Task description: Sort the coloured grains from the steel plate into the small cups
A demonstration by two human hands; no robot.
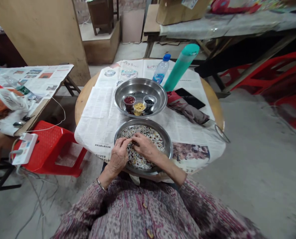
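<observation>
A steel basin near me holds mixed white, black, red and yellow grains. My left hand is over its left side, with thumb and fingers drawn together. My right hand meets it over the grains, its fingers curled and pinched. Whatever lies between the fingertips is too small or hidden to make out. Just behind, a second steel basin holds three small clear cups: one of red beans, one of yellow grains and one of black beans.
Newspaper covers the round table. Behind the basins stand a water bottle and a tall teal bottle. A folded umbrella and a black phone lie to the right. A red stool with a power strip is at left.
</observation>
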